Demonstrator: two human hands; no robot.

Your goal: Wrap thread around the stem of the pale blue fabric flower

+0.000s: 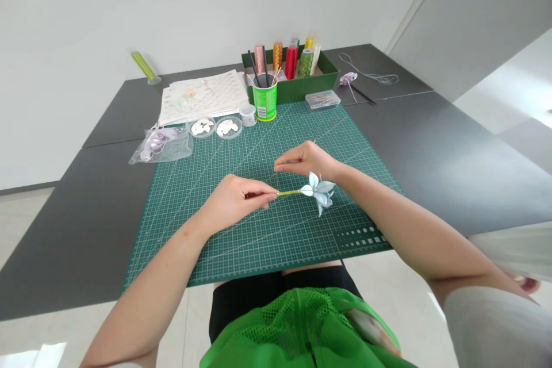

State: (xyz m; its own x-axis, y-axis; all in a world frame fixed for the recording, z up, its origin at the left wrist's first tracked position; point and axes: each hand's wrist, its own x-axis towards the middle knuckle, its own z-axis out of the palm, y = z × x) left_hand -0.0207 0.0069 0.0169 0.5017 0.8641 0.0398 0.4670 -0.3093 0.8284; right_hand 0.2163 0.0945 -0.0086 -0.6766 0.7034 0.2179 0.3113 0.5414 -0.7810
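A pale blue flower (318, 189) with pointed petals lies sideways over the green cutting mat, its thin green stem (288, 192) pointing left. My left hand (235, 201) pinches the end of that stem between thumb and fingertips. Just above the stem, my right hand (307, 160) is closed in a pinch, apart from the flower. Whatever sits between its fingertips is too small to make out.
The cutting mat (194, 184) covers the table's middle. Behind it stand a green can (265, 102), a box (297, 91) of thread spools, and a clear case (322, 100). Petal dishes (229, 127), paper sheets (215, 95) and a plastic bag (166, 146) lie at the left.
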